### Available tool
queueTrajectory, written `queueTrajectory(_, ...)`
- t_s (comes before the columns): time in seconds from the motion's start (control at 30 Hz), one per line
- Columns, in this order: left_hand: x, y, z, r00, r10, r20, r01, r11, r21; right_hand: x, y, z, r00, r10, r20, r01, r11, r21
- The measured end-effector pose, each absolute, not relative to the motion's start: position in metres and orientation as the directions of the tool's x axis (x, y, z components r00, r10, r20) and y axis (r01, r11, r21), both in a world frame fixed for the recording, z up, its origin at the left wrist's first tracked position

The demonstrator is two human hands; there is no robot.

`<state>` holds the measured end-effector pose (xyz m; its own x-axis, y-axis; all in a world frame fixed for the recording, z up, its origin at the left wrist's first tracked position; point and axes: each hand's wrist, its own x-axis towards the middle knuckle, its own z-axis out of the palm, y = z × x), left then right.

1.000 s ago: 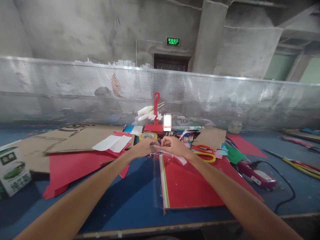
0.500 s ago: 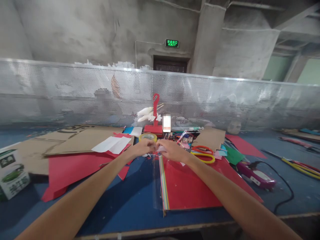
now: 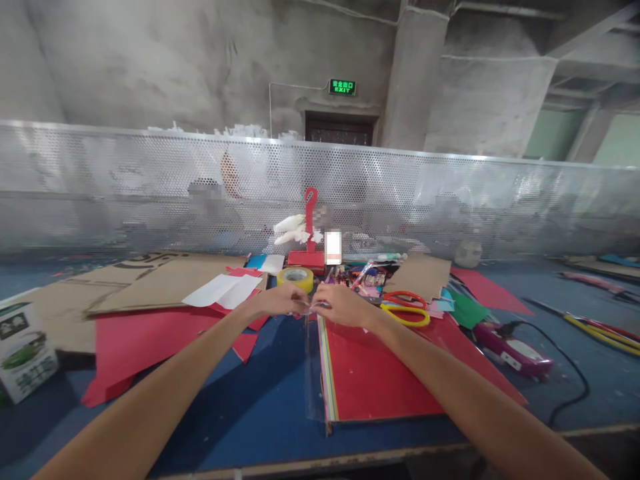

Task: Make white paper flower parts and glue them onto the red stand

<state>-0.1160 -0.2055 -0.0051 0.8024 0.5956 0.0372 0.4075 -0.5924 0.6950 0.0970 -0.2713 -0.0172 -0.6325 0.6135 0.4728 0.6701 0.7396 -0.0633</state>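
My left hand [image 3: 280, 302] and my right hand [image 3: 340, 305] meet at arm's length over the blue table [image 3: 240, 400]. Both pinch a small pale scrap [image 3: 309, 306] between their fingertips; it is too small to make out well. They hover at the far end of a stack of coloured paper [image 3: 380, 367] with a red sheet on top, in a clear sleeve. A roll of yellow tape [image 3: 296, 276] lies just beyond the hands.
Red sheets [image 3: 150, 333] and brown cardboard [image 3: 145, 283] with white paper [image 3: 223, 291] lie at the left. Scissors with red and yellow handles [image 3: 407, 308] and a purple glue gun [image 3: 515, 350] with a black cord are at the right. A red stand [image 3: 309, 233] backs onto a perforated metal screen [image 3: 450, 193]. A box [image 3: 23, 347] sits far left.
The hands have drawn closer together and moved slightly away from me. The pale strip that trailed over the red sheet is now gathered between the fingertips.
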Motion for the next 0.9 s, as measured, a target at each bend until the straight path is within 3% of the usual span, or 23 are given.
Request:
queueTrajectory(0.27, -0.122, -0.2, 0.003, 0.786, 0.618, 0.012, 0.462, -0.6, 0.653, 0.095, -0.272, -0.017, -0.614, 0.623, 0.484, 0.664, 0.739, -0.109)
queueTrajectory(0.47, -0.122, -0.207, 0.009, 0.785, 0.619, 0.032, 0.457, -0.613, 0.645, 0.096, -0.273, -0.013, -0.487, 0.687, 0.539, 0.656, 0.695, -0.293)
queueTrajectory(0.7, -0.117, -0.211, 0.011, 0.781, 0.62, 0.07, 0.383, -0.564, 0.732, 0.101, -0.274, -0.008, -0.334, 0.776, 0.535, 0.542, 0.622, -0.565)
queueTrajectory(0.9, -0.114, -0.208, 0.004, 0.8, 0.578, 0.162, 0.252, -0.568, 0.783, 0.101, -0.273, -0.006, -0.29, 0.788, 0.543, 0.459, 0.612, -0.644)
